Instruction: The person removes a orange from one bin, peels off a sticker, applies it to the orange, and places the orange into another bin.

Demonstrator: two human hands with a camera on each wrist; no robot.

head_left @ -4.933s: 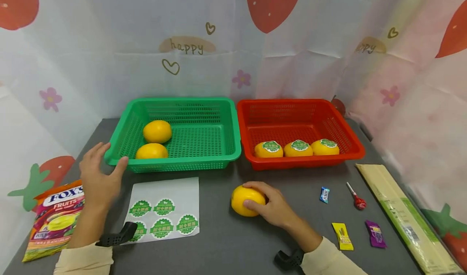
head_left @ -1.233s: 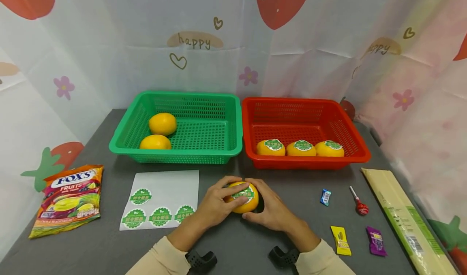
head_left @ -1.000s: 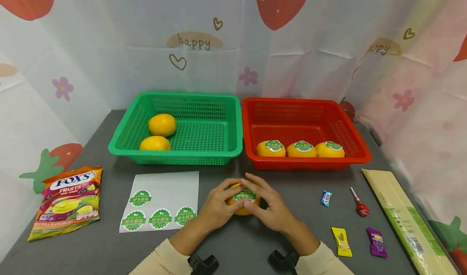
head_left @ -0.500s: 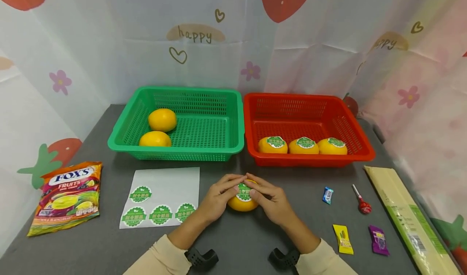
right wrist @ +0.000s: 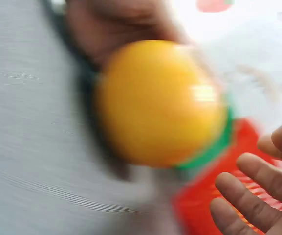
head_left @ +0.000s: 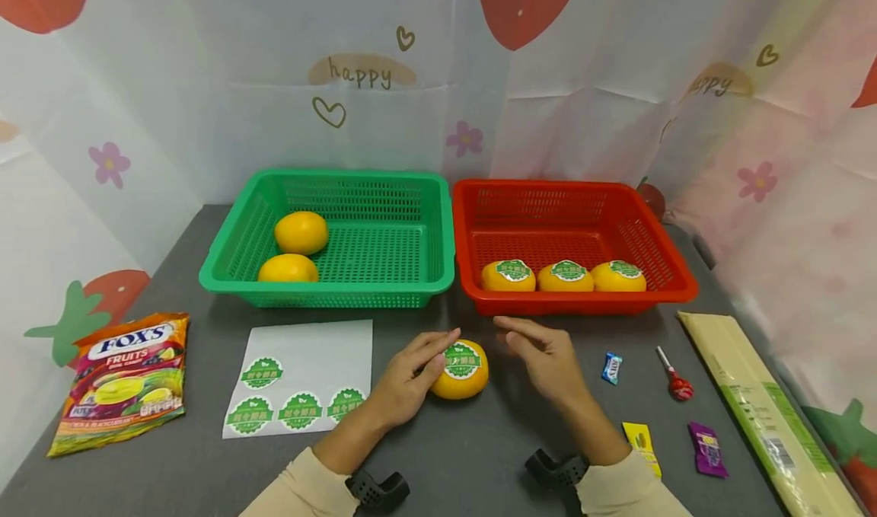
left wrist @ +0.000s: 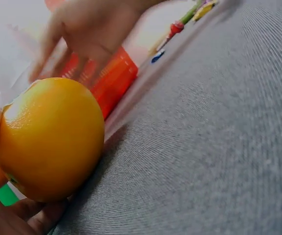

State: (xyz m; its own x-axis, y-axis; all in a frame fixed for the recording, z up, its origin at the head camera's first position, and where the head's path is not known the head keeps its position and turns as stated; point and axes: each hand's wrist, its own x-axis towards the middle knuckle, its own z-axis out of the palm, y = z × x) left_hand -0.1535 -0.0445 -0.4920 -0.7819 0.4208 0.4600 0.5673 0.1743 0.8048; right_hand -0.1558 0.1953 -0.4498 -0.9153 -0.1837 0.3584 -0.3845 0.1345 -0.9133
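Note:
An orange [head_left: 460,384] with a green-and-white round sticker [head_left: 462,360] on top sits on the grey table. My left hand [head_left: 404,380] holds it from the left, thumb near the sticker's edge and fingers behind; the left wrist view shows them round the fruit [left wrist: 53,142]. My right hand [head_left: 551,365] is off to the right of the orange, touching nothing, its fingers loosely spread in the right wrist view, which is blurred. Left of the hands lies a white sticker sheet [head_left: 315,349] with several green stickers.
A green basket [head_left: 336,298] at the back left contains two plain oranges [head_left: 301,233]. Beside it, a red basket [head_left: 575,304] contains three stickered oranges [head_left: 567,276]. A candy bag [head_left: 126,380] lies left; wrapped candies [head_left: 708,448], a lollipop [head_left: 680,386] and a long packet [head_left: 767,403] lie right.
A sticker from the sheet is now on the orange. Both hands pressed around its top; since then my right hand has let go and moved right, while my left stays on the fruit.

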